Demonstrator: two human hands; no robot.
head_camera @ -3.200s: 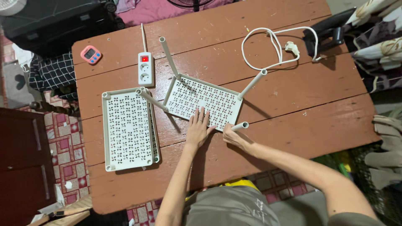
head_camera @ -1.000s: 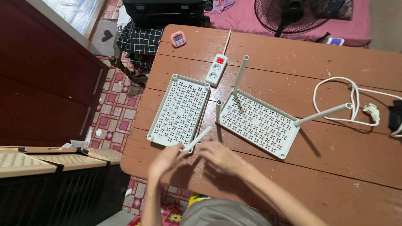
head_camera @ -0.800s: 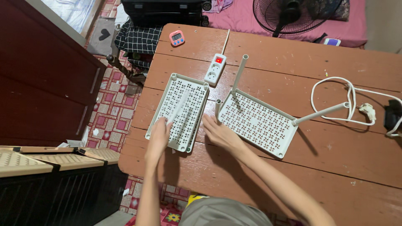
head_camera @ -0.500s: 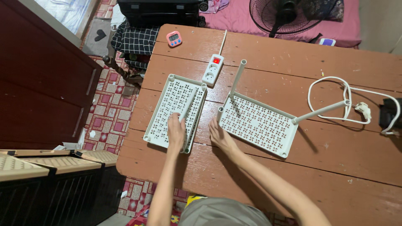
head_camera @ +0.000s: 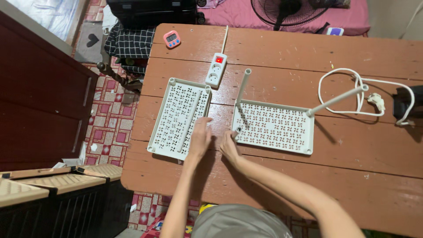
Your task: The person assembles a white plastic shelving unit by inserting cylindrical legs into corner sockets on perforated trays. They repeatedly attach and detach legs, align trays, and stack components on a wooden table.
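Observation:
My left hand (head_camera: 200, 139) lies flat on the near right edge of a stack of white perforated shelf panels (head_camera: 172, 110). A white tube (head_camera: 192, 120) rests lengthwise on that stack, just ahead of my fingers. My right hand (head_camera: 229, 147) touches the near left corner of a second perforated panel (head_camera: 275, 128) lying on the brown wooden table (head_camera: 282, 176); whether it grips the corner is unclear. Two white tubes stand out of this panel's far corners, one at the left (head_camera: 243, 84) and one at the right (head_camera: 337, 99).
A white power strip (head_camera: 216, 69) with a lit red switch lies beyond the panels. A pink timer (head_camera: 172, 39) sits at the far left corner. A coiled white cable (head_camera: 352, 94) and a black adapter (head_camera: 404, 102) lie at the right. A dark wooden cabinet (head_camera: 44, 105) stands left of the table.
A second ago both hands held the white tube at the table's near edge. It now lies on the left stack, my left hand rests there, and my right hand moved to the right panel's corner.

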